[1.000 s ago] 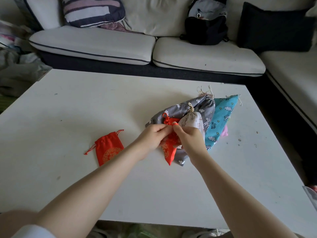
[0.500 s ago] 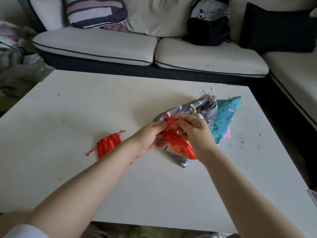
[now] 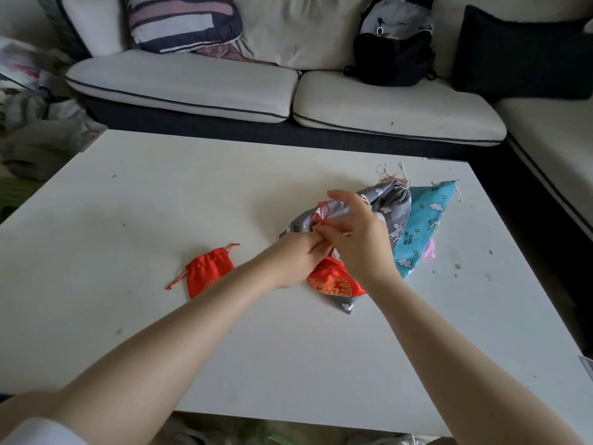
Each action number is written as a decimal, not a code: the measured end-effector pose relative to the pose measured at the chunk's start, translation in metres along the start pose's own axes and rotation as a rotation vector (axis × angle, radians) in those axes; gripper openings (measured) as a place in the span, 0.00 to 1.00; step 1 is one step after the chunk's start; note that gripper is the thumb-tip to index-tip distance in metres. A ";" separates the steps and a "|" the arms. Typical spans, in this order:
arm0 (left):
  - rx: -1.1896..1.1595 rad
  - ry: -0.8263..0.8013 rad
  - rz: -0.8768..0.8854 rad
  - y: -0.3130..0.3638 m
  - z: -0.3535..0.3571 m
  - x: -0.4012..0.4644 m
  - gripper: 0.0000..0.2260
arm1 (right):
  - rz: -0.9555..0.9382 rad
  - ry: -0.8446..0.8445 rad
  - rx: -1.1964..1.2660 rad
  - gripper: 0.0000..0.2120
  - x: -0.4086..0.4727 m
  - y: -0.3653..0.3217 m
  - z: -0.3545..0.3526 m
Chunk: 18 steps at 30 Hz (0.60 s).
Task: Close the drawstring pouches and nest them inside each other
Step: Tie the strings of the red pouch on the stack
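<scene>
Nearby, second red pouch (image 3: 208, 273), sofa (image 3: 224, 88).

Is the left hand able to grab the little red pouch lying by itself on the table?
Probably yes. The small red pouch lies alone on the white table, just beside the left forearm, with nothing over it. But the left hand is busy gripping the other red pouch, so it must let go first.

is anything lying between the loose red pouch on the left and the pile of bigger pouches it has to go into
Nothing lies on the table between the loose red pouch and the grey pouch. Only the left hand and its forearm cross that gap, busy with the other red pouch.
</scene>
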State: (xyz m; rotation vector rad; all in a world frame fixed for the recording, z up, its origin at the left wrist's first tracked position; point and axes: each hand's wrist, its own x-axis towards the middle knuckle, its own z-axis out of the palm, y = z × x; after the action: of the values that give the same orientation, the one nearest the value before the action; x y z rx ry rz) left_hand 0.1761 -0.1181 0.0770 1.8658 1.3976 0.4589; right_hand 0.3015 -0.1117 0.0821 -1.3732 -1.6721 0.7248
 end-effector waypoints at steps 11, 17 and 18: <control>-0.654 0.052 -0.217 -0.011 -0.004 -0.003 0.13 | -0.024 -0.146 -0.033 0.10 -0.006 0.005 0.001; -0.923 0.058 -0.300 -0.007 -0.007 -0.004 0.11 | 0.023 -0.094 0.062 0.13 -0.007 0.002 -0.003; -0.923 0.060 -0.291 -0.006 -0.006 -0.005 0.11 | 0.061 -0.118 0.144 0.15 -0.009 0.001 -0.005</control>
State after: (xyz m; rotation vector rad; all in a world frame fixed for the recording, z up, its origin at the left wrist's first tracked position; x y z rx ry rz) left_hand 0.1668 -0.1196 0.0769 0.8983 1.1660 0.8350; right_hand 0.3066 -0.1207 0.0815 -1.3063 -1.6402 0.9589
